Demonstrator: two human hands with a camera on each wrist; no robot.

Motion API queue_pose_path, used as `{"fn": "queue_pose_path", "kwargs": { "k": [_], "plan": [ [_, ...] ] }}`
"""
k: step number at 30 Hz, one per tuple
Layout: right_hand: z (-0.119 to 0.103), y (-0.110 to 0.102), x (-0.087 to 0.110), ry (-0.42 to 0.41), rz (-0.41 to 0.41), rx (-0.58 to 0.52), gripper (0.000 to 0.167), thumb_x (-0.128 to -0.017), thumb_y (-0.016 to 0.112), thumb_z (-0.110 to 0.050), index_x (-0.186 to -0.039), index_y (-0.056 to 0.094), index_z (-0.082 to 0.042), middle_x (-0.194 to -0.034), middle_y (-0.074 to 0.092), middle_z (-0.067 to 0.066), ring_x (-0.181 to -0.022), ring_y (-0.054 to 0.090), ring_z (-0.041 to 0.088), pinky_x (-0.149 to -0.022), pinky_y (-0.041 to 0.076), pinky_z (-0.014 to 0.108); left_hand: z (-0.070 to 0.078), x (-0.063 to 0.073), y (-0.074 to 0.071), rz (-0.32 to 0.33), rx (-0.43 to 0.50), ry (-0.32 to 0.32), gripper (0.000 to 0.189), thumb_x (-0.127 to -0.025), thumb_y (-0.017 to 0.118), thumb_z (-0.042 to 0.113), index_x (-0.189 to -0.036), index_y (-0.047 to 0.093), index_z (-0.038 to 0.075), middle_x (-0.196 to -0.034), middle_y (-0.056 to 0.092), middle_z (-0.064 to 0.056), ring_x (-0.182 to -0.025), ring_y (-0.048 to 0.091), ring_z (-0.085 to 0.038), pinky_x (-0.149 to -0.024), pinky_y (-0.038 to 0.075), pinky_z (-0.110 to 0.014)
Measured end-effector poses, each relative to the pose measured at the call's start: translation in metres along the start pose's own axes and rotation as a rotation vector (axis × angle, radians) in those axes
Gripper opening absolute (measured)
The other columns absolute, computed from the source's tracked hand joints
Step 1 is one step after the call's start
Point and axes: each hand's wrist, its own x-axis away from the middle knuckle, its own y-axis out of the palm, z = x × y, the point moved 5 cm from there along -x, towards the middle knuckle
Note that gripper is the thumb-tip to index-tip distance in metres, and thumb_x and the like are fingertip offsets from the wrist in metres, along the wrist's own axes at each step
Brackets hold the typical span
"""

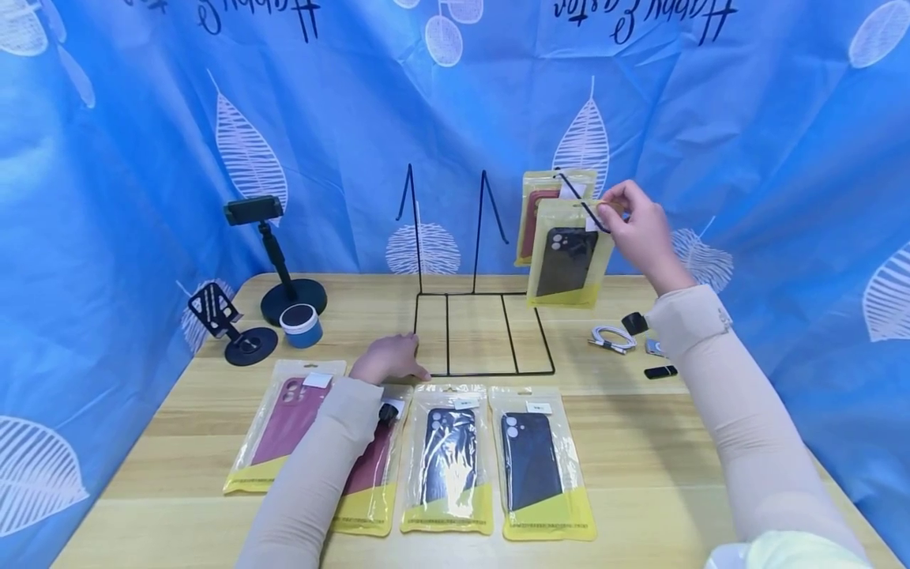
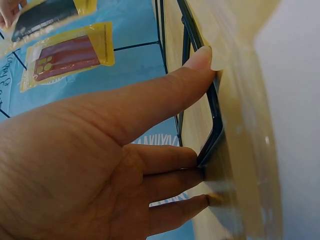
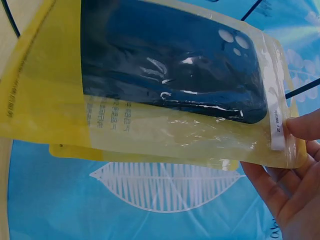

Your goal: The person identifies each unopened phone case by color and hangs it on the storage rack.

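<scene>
My right hand [image 1: 635, 229] pinches the top edge of a clear-and-yellow bag holding a dark phone case [image 1: 566, 257], at the front end of the display rack's right hook [image 1: 572, 190]. In the right wrist view the thumb lies on the front of this bagged case [image 3: 175, 65], beside its white label, with fingers behind. Farther back on that hook hangs a bagged red phone case [image 1: 528, 229]. My left hand [image 1: 387, 358] rests at the front left corner of the black wire rack [image 1: 490, 374], its thumb on the bar and its fairly straight fingers touching the corner and table.
Two bagged red cases [image 1: 295, 411] and two bagged dark cases [image 1: 532, 458] lie in a row at the front. Phone stands [image 1: 290, 296] and a blue jar [image 1: 302, 328] are at left; a white cable [image 1: 613, 340] and small black stick [image 1: 660, 372] at right.
</scene>
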Motion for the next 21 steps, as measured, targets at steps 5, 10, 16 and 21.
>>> {"fn": "queue_pose_path", "kwargs": {
  "k": [5, 10, 16, 21],
  "plan": [
    [0.007, 0.008, -0.017, 0.064, -0.021, 0.007, 0.034, -0.101, 0.054, -0.041, -0.116, 0.059, -0.01, -0.106, 0.066, 0.004, -0.09, 0.052, 0.009, -0.076, 0.039, 0.028, 0.003, 0.002, -0.002, -0.001, -0.004, -0.007, 0.082, -0.086, 0.076, 0.042, -0.148, 0.043, 0.001, -0.154, 0.042, -0.021, -0.139, 0.043, -0.041, -0.111, 0.041, -0.052],
    [0.014, 0.016, -0.03, 0.104, -0.013, 0.006, 0.036, -0.101, 0.054, -0.042, -0.118, 0.059, -0.01, -0.11, 0.064, 0.006, -0.095, 0.053, 0.013, -0.078, 0.039, 0.029, 0.003, 0.003, -0.002, -0.007, -0.001, -0.009, 0.082, -0.086, 0.076, 0.042, -0.148, 0.042, 0.001, -0.155, 0.041, -0.021, -0.139, 0.043, -0.04, -0.111, 0.041, -0.052],
    [0.02, 0.02, -0.041, 0.12, 0.039, 0.018, 0.033, -0.1, 0.056, -0.038, -0.116, 0.06, -0.009, -0.105, 0.061, 0.005, -0.092, 0.052, 0.016, -0.076, 0.039, 0.027, 0.004, 0.002, -0.001, -0.005, 0.005, -0.008, 0.08, -0.085, 0.076, 0.042, -0.147, 0.045, 0.001, -0.156, 0.04, -0.02, -0.139, 0.043, -0.04, -0.11, 0.041, -0.052],
    [0.019, 0.024, -0.048, 0.14, 0.029, 0.058, 0.035, -0.101, 0.054, -0.038, -0.119, 0.06, -0.009, -0.11, 0.062, 0.01, -0.094, 0.052, 0.022, -0.076, 0.039, 0.032, 0.004, 0.002, -0.002, -0.004, -0.001, -0.009, 0.079, -0.086, 0.076, 0.042, -0.146, 0.045, 0.001, -0.154, 0.043, -0.02, -0.138, 0.045, -0.04, -0.109, 0.043, -0.051]
  ]
}}
